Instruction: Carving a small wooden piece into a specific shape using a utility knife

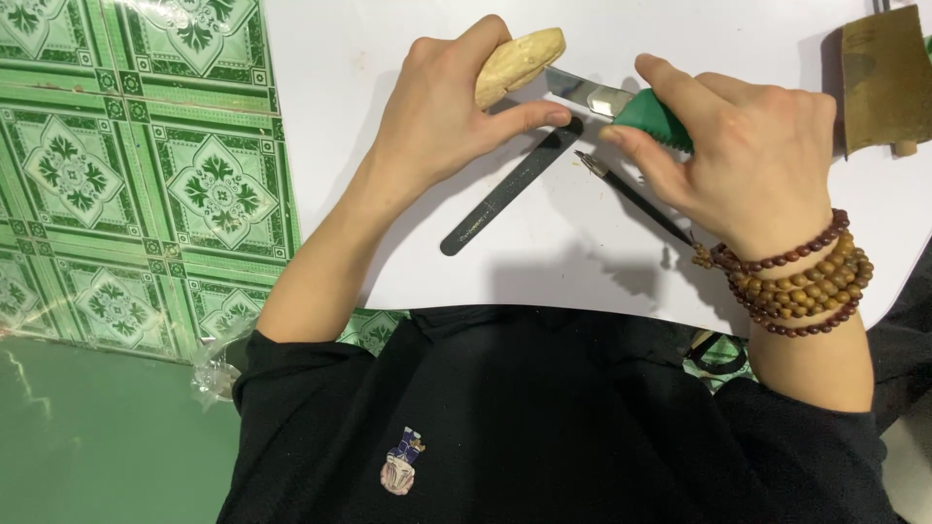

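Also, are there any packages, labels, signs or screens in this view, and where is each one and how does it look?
No packages, signs or screens show.
Small light printed marking: on the lower end of the long black nail file that lies on the white table, below the left hand.
Small embroidered patch: on the front of the black shirt, low in the view; pale pink and white with a dark blue top.

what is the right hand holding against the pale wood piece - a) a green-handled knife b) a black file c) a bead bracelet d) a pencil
a: the right hand grips a green-handled knife whose blade meets the pale wood piece held in the left hand; the black file lies untouched on the white table.
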